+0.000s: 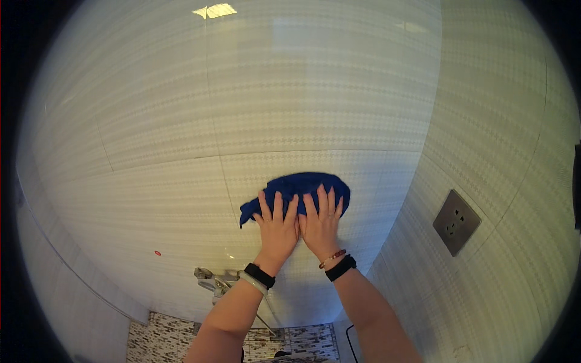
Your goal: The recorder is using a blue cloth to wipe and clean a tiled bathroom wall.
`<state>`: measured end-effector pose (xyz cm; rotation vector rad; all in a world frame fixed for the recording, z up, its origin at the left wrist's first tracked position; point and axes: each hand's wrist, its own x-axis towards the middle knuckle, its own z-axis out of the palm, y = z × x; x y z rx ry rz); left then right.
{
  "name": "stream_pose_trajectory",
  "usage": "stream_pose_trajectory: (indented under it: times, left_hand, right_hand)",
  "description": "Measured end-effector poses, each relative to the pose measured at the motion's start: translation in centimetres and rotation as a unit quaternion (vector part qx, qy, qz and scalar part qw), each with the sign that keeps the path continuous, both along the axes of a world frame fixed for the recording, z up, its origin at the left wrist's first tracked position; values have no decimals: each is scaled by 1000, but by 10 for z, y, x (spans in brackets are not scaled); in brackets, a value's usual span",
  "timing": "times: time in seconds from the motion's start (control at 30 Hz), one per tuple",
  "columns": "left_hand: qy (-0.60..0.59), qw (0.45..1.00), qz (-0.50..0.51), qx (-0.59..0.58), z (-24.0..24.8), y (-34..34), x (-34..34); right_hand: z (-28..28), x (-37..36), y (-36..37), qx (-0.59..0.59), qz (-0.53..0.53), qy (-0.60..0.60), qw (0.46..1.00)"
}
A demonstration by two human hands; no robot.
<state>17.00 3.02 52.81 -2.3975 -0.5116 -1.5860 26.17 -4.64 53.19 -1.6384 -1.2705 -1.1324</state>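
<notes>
Cloth, dark blue and bunched, lies against the pale wall at about the centre of the head view, with a narrow tail of it trailing to the left. Your left hand is laid flat on its lower left part, fingers spread and pointing up the frame. Your right hand lies flat beside it on the right part of the cloth, fingers also extended and a little apart. Neither hand is closed round the cloth; both rest on it from the front. Your thumbs come together between the two hands, though you cannot tell whether they touch.

On your left wrist you have a black band and a pale bangle; on your right, another dark band with a beaded bracelet above it in the frame. A metal tap shows at lower left of centre, partly behind your left forearm. You have a socket on the side wall at the right, a small red mark at lower left, and patterned floor along the bottom.
</notes>
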Motion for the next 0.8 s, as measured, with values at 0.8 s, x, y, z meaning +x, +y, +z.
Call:
stream_pose_trajectory:
  times: [0.8]
  left_hand:
    - [-122, 989, -24, 77, 133, -47, 59]
  right_hand:
    - [131, 43, -38, 86, -32, -35, 995]
